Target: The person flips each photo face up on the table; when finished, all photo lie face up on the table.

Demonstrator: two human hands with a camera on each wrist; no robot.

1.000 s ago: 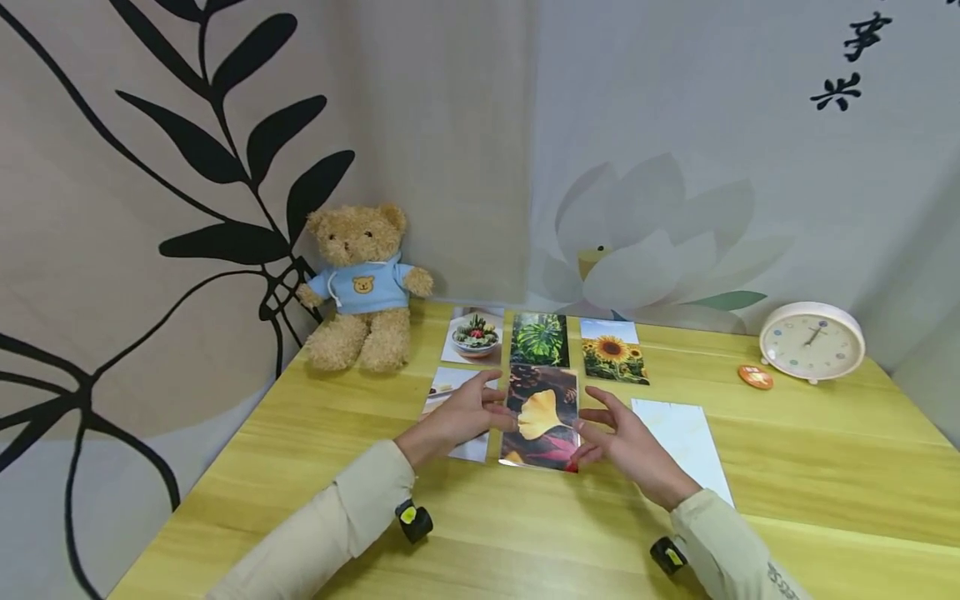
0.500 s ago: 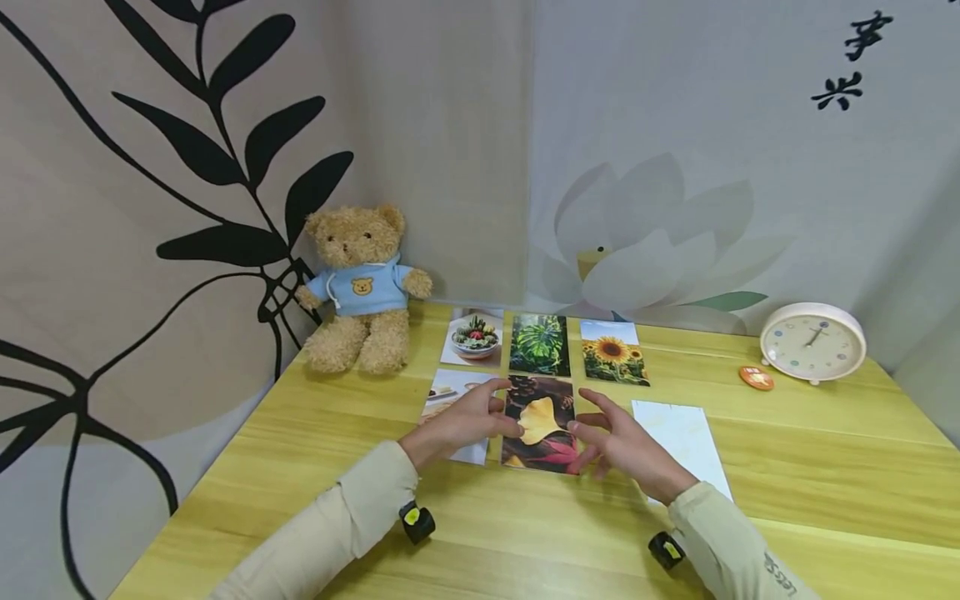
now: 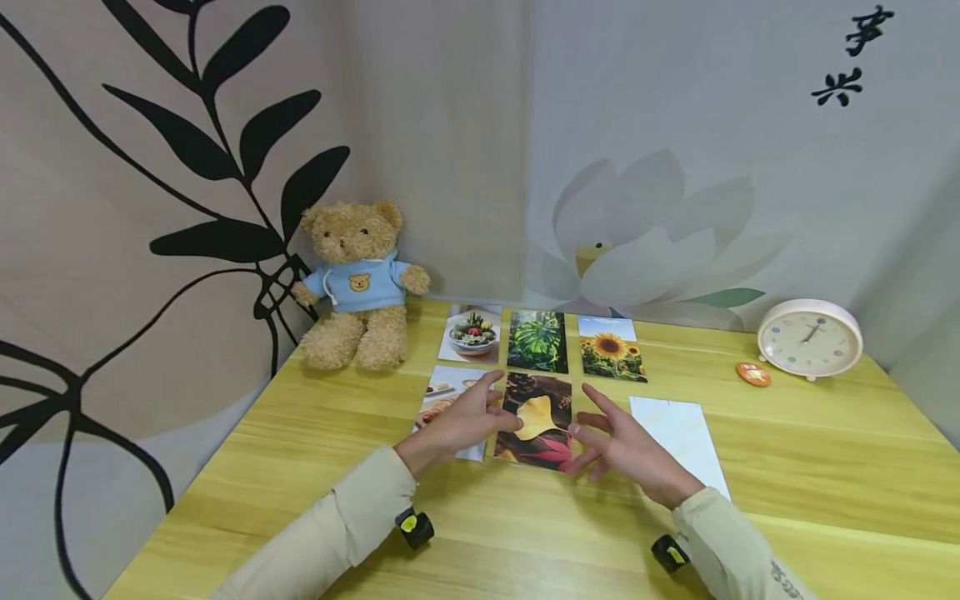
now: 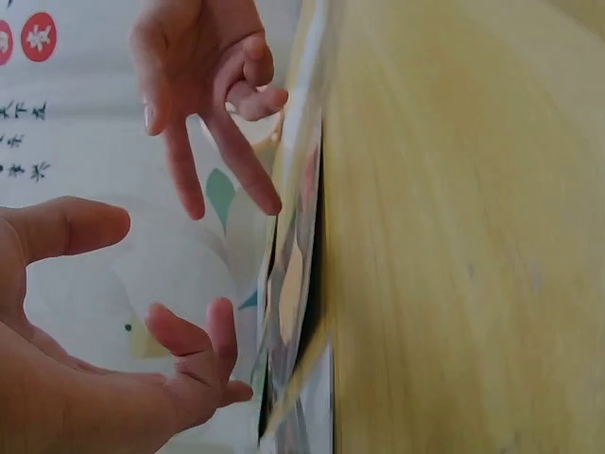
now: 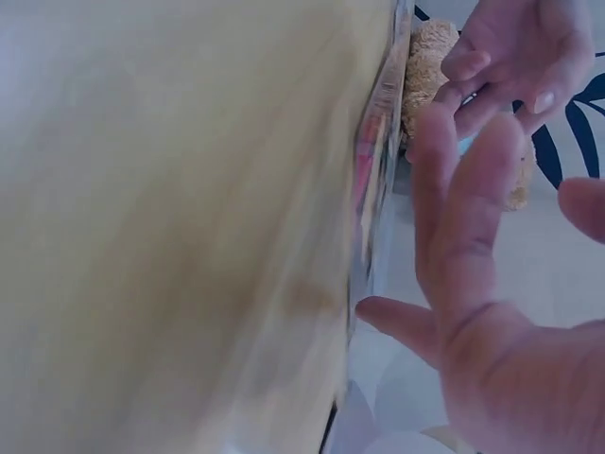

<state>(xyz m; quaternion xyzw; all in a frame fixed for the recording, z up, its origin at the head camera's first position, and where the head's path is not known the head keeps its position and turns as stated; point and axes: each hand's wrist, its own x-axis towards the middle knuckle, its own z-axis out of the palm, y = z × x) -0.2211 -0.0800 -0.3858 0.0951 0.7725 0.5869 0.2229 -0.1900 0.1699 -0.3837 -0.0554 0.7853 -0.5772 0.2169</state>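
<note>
A photo card with a yellow ginkgo leaf [image 3: 536, 417] lies on the wooden table in the front row. My left hand [image 3: 467, 414] is at its left side, thumb over the card's edge, fingers loosely bent. My right hand [image 3: 626, 446] is at the right side with fingers spread; one fingertip is near the card's lower right corner, and contact is hard to tell. Both wrist views show relaxed fingers on the left hand [image 4: 123, 378] and the right hand [image 5: 482, 293]. Partly hidden under my left hand is a food photo card [image 3: 442, 387].
Behind stand three cards in a row: potted succulents [image 3: 472, 335], a green leaf [image 3: 537, 340] and sunflowers [image 3: 611, 348]. A white sheet [image 3: 678, 433] lies right of my right hand. A teddy bear [image 3: 356, 287], a clock [image 3: 810, 340] and an orange disc [image 3: 753, 374] sit farther back.
The ginkgo card, which one second ago touched or overlapped the green leaf card's lower edge, now lies flatter just below it. Both hands have stayed beside it with little movement.
</note>
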